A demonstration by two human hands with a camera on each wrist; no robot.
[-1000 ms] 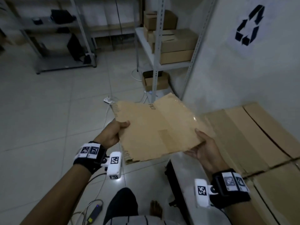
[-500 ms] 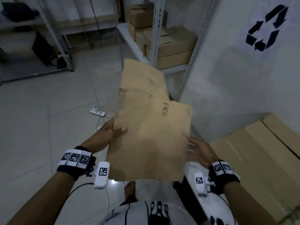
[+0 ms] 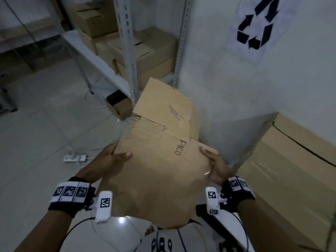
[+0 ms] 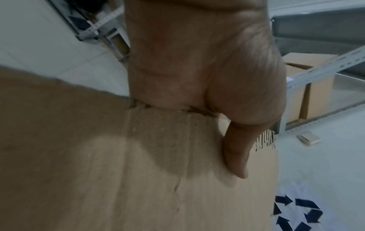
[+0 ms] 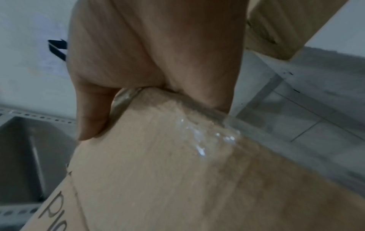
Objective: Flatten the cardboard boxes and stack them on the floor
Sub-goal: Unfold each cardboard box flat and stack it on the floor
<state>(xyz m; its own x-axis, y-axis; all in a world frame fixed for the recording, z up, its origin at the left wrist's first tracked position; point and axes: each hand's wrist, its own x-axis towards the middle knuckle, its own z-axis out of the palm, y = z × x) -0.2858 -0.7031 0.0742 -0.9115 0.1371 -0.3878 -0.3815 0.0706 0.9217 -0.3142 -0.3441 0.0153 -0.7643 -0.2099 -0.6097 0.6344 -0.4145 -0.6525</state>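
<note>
A flattened brown cardboard box [image 3: 160, 168] marked "PICO" is held in the air in front of me, its far flaps pointing away. My left hand [image 3: 111, 157] grips its left edge, thumb on top [image 4: 235, 156], fingers hidden underneath. My right hand [image 3: 212, 164] grips the right edge by a strip of clear tape [image 5: 199, 137], thumb on top [image 5: 90, 117]. The box surface [image 4: 138, 179] fills the lower left wrist view, and the same cardboard [image 5: 177, 179] fills the lower right wrist view.
Large flattened cardboard sheets [image 3: 291, 164] lie against the wall at right, below a recycling sign [image 3: 254, 28]. A metal shelf rack [image 3: 127, 57] ahead carries several closed boxes [image 3: 145, 51]; a small open box [image 3: 118, 104] sits beneath it. A power strip [image 3: 74, 158] lies on the tiled floor.
The box went from lying flat between my hands to tilted with its flaps pointing away. My right hand let go briefly and now grips the right edge again. My view turned toward the wall.
</note>
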